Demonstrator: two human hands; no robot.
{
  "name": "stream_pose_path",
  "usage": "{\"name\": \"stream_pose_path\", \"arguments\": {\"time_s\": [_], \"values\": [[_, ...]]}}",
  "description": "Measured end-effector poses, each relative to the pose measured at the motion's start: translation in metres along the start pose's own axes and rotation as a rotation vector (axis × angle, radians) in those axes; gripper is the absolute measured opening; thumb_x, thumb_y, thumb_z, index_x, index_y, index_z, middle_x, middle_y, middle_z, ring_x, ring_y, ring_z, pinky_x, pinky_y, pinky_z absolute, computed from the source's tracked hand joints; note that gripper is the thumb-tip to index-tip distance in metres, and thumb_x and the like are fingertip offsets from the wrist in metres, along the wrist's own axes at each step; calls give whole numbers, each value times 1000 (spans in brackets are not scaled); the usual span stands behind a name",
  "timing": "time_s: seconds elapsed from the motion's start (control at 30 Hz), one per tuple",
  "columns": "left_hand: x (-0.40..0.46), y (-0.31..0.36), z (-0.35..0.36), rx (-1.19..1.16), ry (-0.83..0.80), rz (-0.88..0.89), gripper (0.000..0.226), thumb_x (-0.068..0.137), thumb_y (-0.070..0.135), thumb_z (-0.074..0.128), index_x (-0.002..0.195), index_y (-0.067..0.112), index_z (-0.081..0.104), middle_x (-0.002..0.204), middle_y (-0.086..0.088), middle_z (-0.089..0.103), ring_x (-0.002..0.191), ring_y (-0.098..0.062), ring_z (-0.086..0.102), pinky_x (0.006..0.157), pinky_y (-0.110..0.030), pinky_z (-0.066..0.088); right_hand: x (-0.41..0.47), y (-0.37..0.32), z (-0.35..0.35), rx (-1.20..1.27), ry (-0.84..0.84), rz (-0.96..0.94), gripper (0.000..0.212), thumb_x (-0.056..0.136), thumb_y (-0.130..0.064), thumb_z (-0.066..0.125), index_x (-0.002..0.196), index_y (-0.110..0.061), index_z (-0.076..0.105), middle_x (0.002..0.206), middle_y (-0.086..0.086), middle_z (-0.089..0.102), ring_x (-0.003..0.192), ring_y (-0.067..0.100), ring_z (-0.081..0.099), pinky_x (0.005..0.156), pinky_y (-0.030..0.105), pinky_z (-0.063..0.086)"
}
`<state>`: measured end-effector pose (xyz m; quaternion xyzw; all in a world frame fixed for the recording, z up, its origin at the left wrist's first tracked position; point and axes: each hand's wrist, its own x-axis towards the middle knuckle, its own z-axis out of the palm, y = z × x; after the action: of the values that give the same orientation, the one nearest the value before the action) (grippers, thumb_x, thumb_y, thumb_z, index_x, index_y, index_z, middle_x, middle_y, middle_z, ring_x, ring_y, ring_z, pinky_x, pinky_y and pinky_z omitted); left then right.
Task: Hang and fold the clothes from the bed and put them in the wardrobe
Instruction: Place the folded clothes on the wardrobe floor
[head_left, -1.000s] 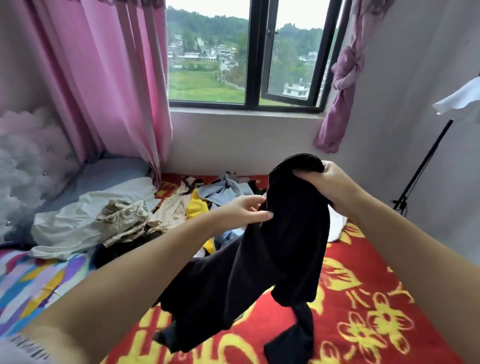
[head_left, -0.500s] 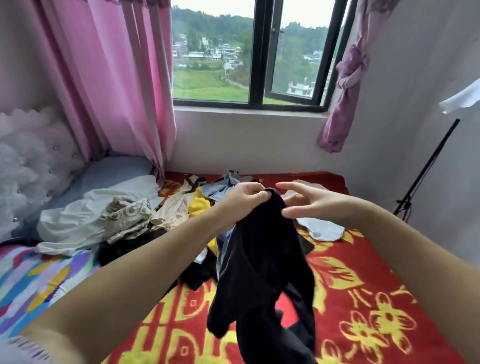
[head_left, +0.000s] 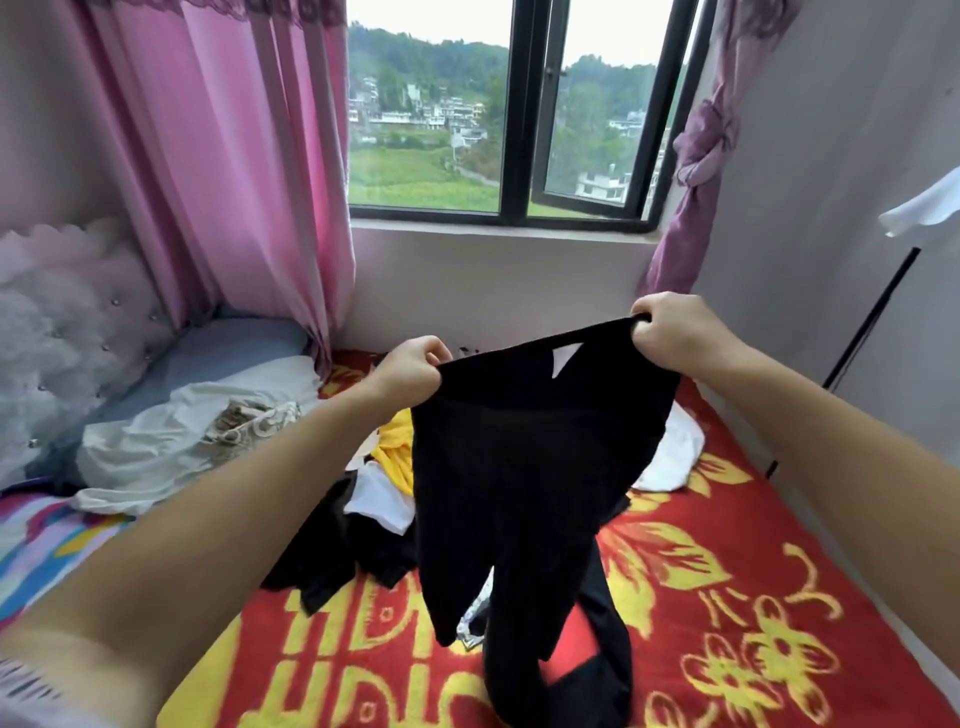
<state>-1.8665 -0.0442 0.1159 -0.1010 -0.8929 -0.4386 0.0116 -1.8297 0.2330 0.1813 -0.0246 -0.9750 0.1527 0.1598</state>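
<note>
While each hand (head_left: 410, 366) (head_left: 670, 338) grips black trousers (head_left: 519, 467), red floral bedspread (head_left: 727, 597) below, pink curtain (head_left: 234, 171), window (head_left: 514, 114)

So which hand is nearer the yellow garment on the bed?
Left. The left hand holds the black trousers just above the yellow garment; the right hand is farther right.

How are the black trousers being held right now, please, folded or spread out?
Spread out: the left hand and right hand grip the waistband of the black trousers stretched wide, legs hanging toward the red patterned blanket.
</note>
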Motion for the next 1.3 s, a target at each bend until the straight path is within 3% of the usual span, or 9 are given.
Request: {"name": "stream_pose_path", "arguments": {"time_s": [0.2, 0.4, 0.5, 0.6, 0.73, 0.83, 1.0, 1.17, 1.3], "values": [[4, 16, -61, -220, -84, -14, 37, 74, -15, 30, 67, 8, 58, 38, 8, 45, 28, -6, 42, 31, -11, 31, 4, 13, -5, 93, -151, 90, 24, 73, 3, 44, 66, -11, 62, 66, 6, 59, 68, 23, 53, 62, 27, 39], [9, 2, -80, -245, -109, 30, 20, 65, 19, 48, 75, 4, 56, 62, -5, 43, 55, -19, 40, 46, -22, 30, 5, 10, -10, 621, -225, 102, 18, 80, 1, 41, 69, -7, 53, 58, 6, 40, 44, 13, 39, 41, 19, 29], [8, -3, -81, -346, -131, 7, 25, 66, 32, 57, 66, 6, 57, 58, -3, 53, 53, -20, 49, 45, -23, 38, 3, 12, -10, 642, -365, 26, 21, 92, -20, 54, 77, -7, 61, 68, 8, 55, 57, 15, 54, 50, 24, 43], [4, -11, -97, -336, -380, -8, 36, 72, 52, 70, 82, 17, 76, 88, -5, 74, 79, -19, 71, 64, -25, 55, 0, 18, -12, 656, -655, -46, 46, 84, -49, 68, 97, -5, 67, 83, 7, 69, 72, 16, 66, 62, 25, 52], [-1, -28, -120, -342, -535, -38, 75, 64, 59, 79, 110, 2, 66, 106, -11, 70, 93, -23, 69, 75, -28, 56, 3, 31, -18, 793, -961, -69, 45, 81, -26, 75, 114, 3, 63, 108, 20, 69, 91, 26, 69, 75, 30, 57], [-4, -33, -119, -400, -521, -108, 69, 65, 48, 83, 111, 1, 64, 106, -12, 70, 92, -22, 69, 75, -30, 57, 3, 25, -4, 756, -752, 21, 37, 83, -26, 70, 109, 0, 67, 102, 16, 71, 84, 22, 70, 72, 25, 58], [-11, 0, -71, -514, -220, -261, 24, 97, 27, 54, 98, 6, 66, 94, -12, 70, 77, -20, 68, 80, -35, 57, -1, -23, 39, 557, -233, 48, 29, 97, -22, 54, 103, 4, 66, 86, 9, 63, 78, 21, 59, 72, 30, 46], [-27, 51, -25, -628, -321, -240, 20, 101, 20, 46, 93, 8, 60, 72, -2, 65, 63, -13, 64, 66, -29, 55, -27, -106, 56, 648, -241, -93, 36, 102, -31, 41, 112, -2, 59, 109, 17, 65, 104, 32, 61, 95, 44, 46], [-36, 62, -35, -880, -389, -280, 23, 102, 20, 40, 96, 5, 57, 82, -10, 63, 73, -19, 63, 70, -31, 56, -42, -116, 50, 547, -385, -156, 55, 93, -54, 45, 132, -16, 40, 115, 7, 60, 106, 22, 58, 91, 33, 47]]}}
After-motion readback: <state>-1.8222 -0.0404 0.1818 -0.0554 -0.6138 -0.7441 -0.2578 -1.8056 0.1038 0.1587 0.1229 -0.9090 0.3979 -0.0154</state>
